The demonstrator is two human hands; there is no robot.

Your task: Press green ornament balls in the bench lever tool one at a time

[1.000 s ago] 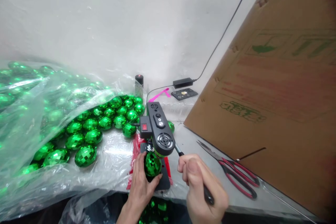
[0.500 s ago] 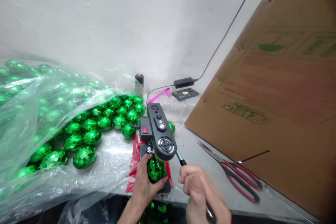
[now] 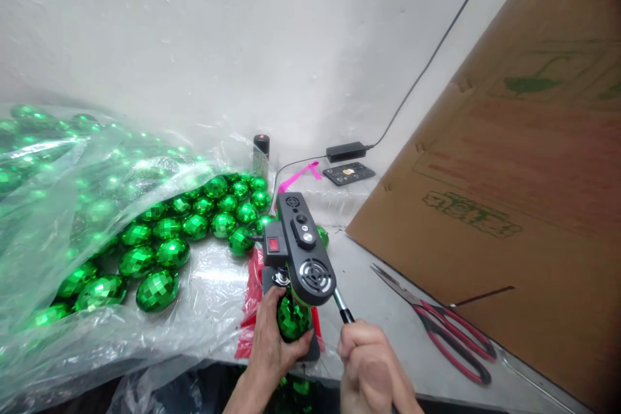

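Observation:
My left hand [image 3: 272, 336] is closed around a shiny green faceted bauble [image 3: 293, 318], fingers and thumb on either side of it. The bauble sits directly under the round front end of a small black press machine [image 3: 306, 249] with a red switch; its top is hidden by the machine's head. My right hand [image 3: 371, 362] is wrapped round the black grip of a metal lever [image 3: 342, 303] on the machine's right side. Red plastic [image 3: 250, 310] lies under the machine's base.
Many green baubles [image 3: 158, 290] spread at left, partly under clear plastic sheeting [image 3: 72, 174]. Red-handled scissors [image 3: 436, 323] lie at right beside a large cardboard box [image 3: 485, 162]. Behind are a black power adapter [image 3: 347, 151], a phone [image 3: 348, 173] and a dark cylinder [image 3: 261, 145].
The machine's head and my right hand on the lever sit slightly lower. My left hand keeps its hold on the bauble. The whole view has shifted a little.

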